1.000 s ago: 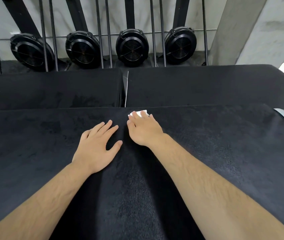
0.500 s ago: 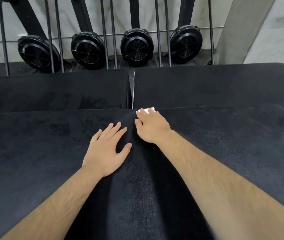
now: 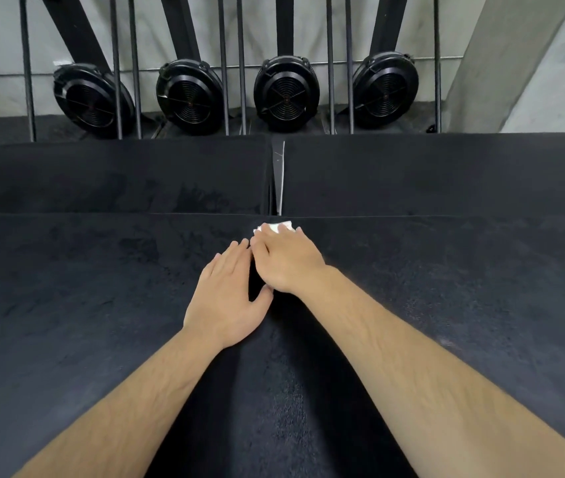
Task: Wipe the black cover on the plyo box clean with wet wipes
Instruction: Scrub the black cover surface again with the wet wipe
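The black cover of the plyo box fills the lower part of the head view, its far edge running across the middle. My right hand presses a white wet wipe flat against the cover just before that far edge; only a strip of the wipe shows past the fingertips. My left hand rests flat on the cover with straight fingers, right beside the right hand, and its fingertips touch the right hand's side.
Two more black-covered boxes stand behind, with a narrow gap between them. Behind them stand several black fan-wheel machines with metal uprights. A concrete pillar rises at the right.
My left hand has slid forward and right until it touches my right hand. The right hand with the wipe stays near the cover's far edge. The view has shifted slightly.
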Demonstrator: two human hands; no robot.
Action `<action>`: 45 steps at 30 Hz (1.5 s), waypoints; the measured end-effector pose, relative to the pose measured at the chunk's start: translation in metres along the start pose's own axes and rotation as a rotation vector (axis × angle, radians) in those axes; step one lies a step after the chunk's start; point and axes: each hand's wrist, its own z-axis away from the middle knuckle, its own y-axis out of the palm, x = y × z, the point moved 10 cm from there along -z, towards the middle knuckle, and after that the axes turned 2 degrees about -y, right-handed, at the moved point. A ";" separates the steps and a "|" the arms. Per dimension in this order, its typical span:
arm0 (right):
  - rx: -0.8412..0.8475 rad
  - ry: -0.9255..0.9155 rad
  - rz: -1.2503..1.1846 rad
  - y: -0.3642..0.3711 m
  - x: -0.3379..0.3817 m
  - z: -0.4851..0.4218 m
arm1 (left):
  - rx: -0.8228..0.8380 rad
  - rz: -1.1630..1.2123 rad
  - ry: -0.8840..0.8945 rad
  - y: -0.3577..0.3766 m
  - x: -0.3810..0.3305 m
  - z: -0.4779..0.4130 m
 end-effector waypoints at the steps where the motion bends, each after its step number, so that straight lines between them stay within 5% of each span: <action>1: -0.010 -0.008 -0.046 0.004 0.005 0.011 | 0.008 0.005 0.000 0.001 0.000 0.000; 11: 0.069 0.127 -0.092 -0.002 -0.022 -0.049 | 0.042 -0.095 -0.028 0.003 0.001 0.000; 17: -0.063 -0.001 -0.129 0.011 0.006 0.023 | 0.055 -0.023 -0.018 0.009 0.006 -0.001; 20: -0.001 -0.081 -0.080 0.029 0.015 0.041 | 0.117 -0.069 -0.012 0.018 0.007 0.000; 25: 0.059 0.075 -0.133 0.012 -0.012 -0.001 | 0.055 -0.011 -0.006 0.009 0.007 -0.003; 32: -0.075 -0.028 -0.133 0.023 0.013 0.055 | 0.097 -0.024 -0.008 0.012 0.008 -0.001; 36: 0.010 -0.007 -0.117 0.028 -0.001 0.057 | 0.126 0.001 -0.016 0.012 0.008 -0.002; 40: 0.093 0.073 -0.108 0.018 -0.009 0.037 | 0.049 0.093 -0.031 -0.006 0.003 0.006; 45: 0.019 -0.081 -0.033 0.019 0.032 0.083 | -0.040 -0.063 -0.087 -0.035 -0.005 0.045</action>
